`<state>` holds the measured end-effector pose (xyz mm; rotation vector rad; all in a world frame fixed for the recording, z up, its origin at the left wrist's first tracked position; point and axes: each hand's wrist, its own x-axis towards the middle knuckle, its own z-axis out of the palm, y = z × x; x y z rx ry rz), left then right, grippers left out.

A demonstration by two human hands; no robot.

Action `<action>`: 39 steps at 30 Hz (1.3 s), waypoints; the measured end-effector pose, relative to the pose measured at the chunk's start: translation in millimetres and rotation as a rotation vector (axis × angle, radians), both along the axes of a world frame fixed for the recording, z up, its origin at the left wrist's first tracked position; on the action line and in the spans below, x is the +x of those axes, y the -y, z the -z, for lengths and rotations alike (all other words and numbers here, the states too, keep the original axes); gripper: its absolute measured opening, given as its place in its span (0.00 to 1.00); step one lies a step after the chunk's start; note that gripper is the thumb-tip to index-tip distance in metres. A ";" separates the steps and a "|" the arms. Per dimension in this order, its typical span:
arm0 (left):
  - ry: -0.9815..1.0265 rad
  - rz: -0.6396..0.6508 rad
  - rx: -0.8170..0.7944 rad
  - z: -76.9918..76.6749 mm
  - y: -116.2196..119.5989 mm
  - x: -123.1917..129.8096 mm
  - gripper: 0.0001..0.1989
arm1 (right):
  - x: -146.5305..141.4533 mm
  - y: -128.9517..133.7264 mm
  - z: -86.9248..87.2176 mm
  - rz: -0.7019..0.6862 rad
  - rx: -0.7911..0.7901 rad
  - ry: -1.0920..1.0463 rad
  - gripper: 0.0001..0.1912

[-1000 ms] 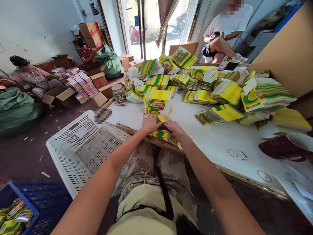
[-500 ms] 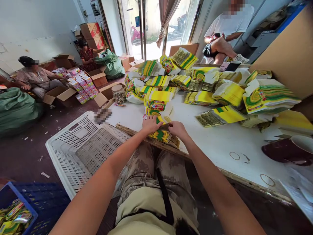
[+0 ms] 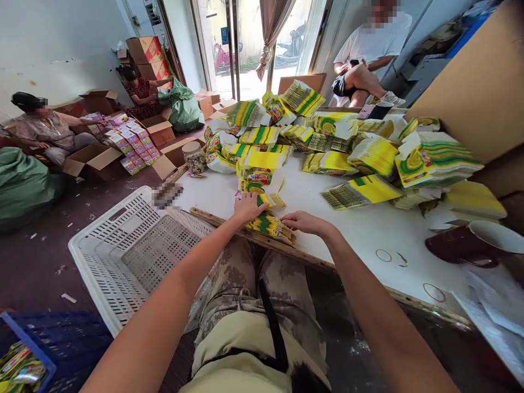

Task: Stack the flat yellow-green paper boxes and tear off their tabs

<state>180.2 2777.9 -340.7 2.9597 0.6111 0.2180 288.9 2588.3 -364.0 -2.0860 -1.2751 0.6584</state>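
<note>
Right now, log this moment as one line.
left hand: on packets | right hand: fingertips at packets' edge | jar, mug: on table | crate: beside table

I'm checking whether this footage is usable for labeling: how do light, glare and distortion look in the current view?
Head view: daylight through the glass door washes out the scene outside; the dark red mug's side of the white table top is dimmer; wide-angle stretching enlarges the forearms near the bottom edge; pixelated patches hide faces; the hands, small in frame, look fairly sharp.
</note>
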 end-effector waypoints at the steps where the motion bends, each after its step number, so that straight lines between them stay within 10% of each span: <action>1: -0.003 0.002 0.001 -0.3 -0.2 -0.1 0.30 | -1.1 1.0 -1.0 -0.008 -0.007 -0.009 0.19; 9: -0.028 -0.008 0.025 -1.5 -1.4 2.1 0.30 | 0.6 0.9 -2.1 -0.019 -0.009 0.058 0.15; 15: -0.007 0.002 0.073 -0.8 1.2 -0.9 0.29 | -3.6 -10.6 0.6 0.337 0.147 0.314 0.16; 21: -0.012 0.005 0.083 0.3 0.9 -0.3 0.28 | -9.7 -22.7 -0.2 0.396 0.050 0.534 0.15; 39: -0.010 -0.004 0.080 0.2 1.2 0.1 0.28 | -10.5 -36.0 -11.0 0.298 -0.094 0.721 0.12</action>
